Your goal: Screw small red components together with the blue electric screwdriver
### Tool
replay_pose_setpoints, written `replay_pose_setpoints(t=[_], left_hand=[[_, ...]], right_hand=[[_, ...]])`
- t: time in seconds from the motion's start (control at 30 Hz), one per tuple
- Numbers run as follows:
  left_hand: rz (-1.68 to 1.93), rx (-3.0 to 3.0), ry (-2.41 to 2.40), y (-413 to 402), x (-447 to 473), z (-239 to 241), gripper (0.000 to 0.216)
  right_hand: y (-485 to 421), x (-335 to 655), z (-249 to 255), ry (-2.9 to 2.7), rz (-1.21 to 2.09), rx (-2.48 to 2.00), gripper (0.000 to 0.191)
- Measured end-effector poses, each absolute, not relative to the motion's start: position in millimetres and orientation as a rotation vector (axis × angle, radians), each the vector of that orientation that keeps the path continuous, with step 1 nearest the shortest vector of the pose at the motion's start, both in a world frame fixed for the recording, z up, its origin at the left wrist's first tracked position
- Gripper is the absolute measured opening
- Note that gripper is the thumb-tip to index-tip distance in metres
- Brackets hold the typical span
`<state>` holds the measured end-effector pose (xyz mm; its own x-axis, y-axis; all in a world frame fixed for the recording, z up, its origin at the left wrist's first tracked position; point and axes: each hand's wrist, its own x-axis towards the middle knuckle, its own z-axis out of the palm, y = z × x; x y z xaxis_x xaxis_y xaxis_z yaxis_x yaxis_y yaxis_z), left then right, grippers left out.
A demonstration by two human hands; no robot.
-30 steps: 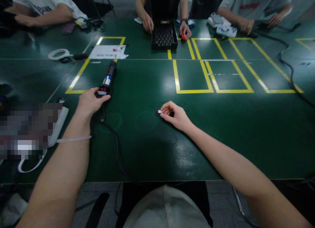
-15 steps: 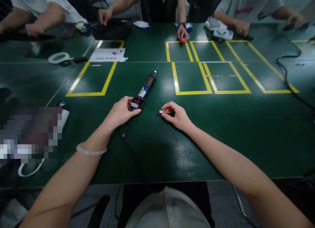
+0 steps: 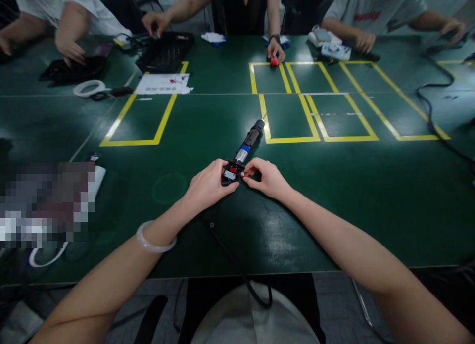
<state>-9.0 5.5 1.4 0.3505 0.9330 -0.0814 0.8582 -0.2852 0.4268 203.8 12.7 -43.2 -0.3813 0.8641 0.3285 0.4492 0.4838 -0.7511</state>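
Observation:
My left hand (image 3: 211, 181) is closed round the rear end of an electric screwdriver (image 3: 245, 149), whose housing is open there and shows red and pale parts. Its thin bit points away and to the right, over a yellow tape line. Between the thumb and forefinger of my right hand (image 3: 270, 178) is a small red and white part (image 3: 244, 174), held against the right side of the screwdriver's rear end. Its exact kind is too small to make out. A black cable (image 3: 232, 259) trails from the screwdriver over the near table edge towards my lap.
Yellow tape rectangles (image 3: 293, 140) mark the green table (image 3: 352, 195). A white paper sheet (image 3: 161, 83) and a white tape roll (image 3: 89, 88) lie at the far left. Co-workers' hands work across the table, one touching a red object (image 3: 273, 61). A black cable (image 3: 432, 106) runs along the right.
My left hand has brought the screwdriver to the right and slightly nearer, up to the small part in my right hand. Across the table, co-workers' hands at the left have shifted.

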Motion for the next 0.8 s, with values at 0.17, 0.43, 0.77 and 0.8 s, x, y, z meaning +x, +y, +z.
replay_pose_setpoints(t=[0.17,0.43,0.77,0.8], left_hand=[[0.239,2.215,1.572,7,-9,3,0.051],[0.233,2.215,1.563,8,-12,1,0.058],[0.053,2.348,1.719,7,2,6,0.081],[0.057,2.357,1.727,7,3,6,0.081]], right_hand=[[13,200,-42,-2.068,0.626,-1.133,0.014],[10,200,-41,-2.121,0.703,-1.073,0.013],[12,200,-42,-2.140,0.675,-1.058,0.010],[12,201,-42,-2.156,0.653,-1.051,0.011]])
